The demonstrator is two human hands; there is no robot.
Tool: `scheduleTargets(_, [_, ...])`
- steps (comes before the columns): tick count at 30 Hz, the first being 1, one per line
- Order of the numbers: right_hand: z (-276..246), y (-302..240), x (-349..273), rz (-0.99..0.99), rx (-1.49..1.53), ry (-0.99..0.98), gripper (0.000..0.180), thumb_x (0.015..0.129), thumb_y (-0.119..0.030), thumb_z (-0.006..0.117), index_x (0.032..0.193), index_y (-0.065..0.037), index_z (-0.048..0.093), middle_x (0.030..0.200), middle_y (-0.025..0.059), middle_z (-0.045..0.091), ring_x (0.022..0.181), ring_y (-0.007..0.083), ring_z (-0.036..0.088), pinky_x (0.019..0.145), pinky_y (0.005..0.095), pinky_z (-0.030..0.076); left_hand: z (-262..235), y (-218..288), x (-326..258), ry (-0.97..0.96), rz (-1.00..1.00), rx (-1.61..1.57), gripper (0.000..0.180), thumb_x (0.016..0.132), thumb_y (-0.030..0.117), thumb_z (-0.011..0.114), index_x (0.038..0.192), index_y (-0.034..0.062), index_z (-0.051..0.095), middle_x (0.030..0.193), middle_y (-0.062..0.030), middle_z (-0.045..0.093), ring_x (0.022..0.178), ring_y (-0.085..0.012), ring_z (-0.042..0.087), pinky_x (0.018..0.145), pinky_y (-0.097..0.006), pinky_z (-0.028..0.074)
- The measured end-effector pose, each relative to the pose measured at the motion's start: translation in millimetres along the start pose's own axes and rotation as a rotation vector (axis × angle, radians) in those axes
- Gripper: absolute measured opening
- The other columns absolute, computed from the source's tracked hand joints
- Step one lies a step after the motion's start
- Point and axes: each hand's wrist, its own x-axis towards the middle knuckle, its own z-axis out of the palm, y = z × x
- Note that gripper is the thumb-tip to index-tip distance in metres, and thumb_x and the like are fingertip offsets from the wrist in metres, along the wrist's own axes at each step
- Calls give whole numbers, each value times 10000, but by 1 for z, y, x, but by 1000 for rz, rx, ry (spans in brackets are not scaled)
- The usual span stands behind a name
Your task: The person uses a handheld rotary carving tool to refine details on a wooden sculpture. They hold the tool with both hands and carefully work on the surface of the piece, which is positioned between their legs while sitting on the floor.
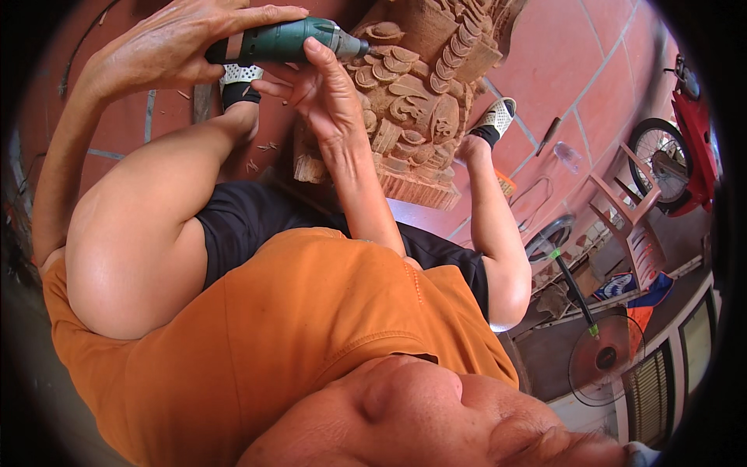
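A green handheld rotary tool [284,42] lies level near the top, its dark nose pointing right at a carved brown wooden piece [412,101]. My left hand [167,43] is wrapped round the tool's rear body, the index finger stretched along its top. From below, my right hand [331,105] grips near the tool's front with the thumb on its casing. Some of its lower fingers spread to the left, while the rest are partly hidden behind the tool. Coin-like discs and curling shapes cover the wood. The tool's tip is too small to make out, close to the discs.
My legs straddle the carving on red floor tiles [537,54], with wood chips [267,146] nearby. Right of it lie a dark-handled tool [548,136] and a clear plastic item [568,156]. Further right stand a pink plastic chair [634,226], a red motorbike [689,148] and a fan [605,358].
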Motion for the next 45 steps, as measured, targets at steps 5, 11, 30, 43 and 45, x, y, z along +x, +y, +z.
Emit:
scheduleTargets(5, [-3, 1, 1, 1, 3, 5, 490, 903, -269, 752, 1316, -80, 567, 1256, 144, 648, 1201, 370, 622, 903, 582, 595, 1, 0, 0, -2, -2, 10, 878, 732, 6, 727, 1531, 241, 448, 898, -124, 553, 778, -310, 590, 716, -438, 461])
scheduleTargets(11, [-5, 0, 1, 0, 3, 14, 493, 903, -272, 753, 1314, -75, 565, 1249, 153, 649, 1194, 376, 624, 902, 579, 598, 4, -2, 1, 7, 10, 10, 900, 714, -7, 738, 1532, 231, 446, 901, -124, 553, 783, -308, 590, 718, -434, 460])
scheduleTargets(30, [-4, 0, 0, 3, 26, 13, 487, 897, -255, 753, 1310, -72, 570, 1245, 147, 647, 1195, 380, 624, 883, 563, 614, 2, -1, 3, -13, 12, 2, 920, 694, -8, 754, 1530, 224, 447, 934, -119, 559, 812, -309, 597, 753, -437, 480])
scheduleTargets(43, [-2, -1, -4, 0, 18, 17, 485, 904, -253, 740, 1314, -63, 565, 1246, 145, 649, 1180, 367, 634, 888, 553, 614, 2, 3, 3, 6, 24, 19, 895, 713, 12, 746, 1531, 222, 449, 892, -121, 535, 777, -300, 579, 727, -432, 458])
scheduleTargets(45, [-2, -1, -5, 0, 22, 20, 484, 904, -256, 739, 1314, -65, 566, 1242, 146, 651, 1170, 365, 640, 886, 555, 613, 2, 3, 2, 21, 35, 30, 891, 716, 15, 744, 1531, 223, 449, 879, -118, 532, 771, -296, 576, 719, -432, 453])
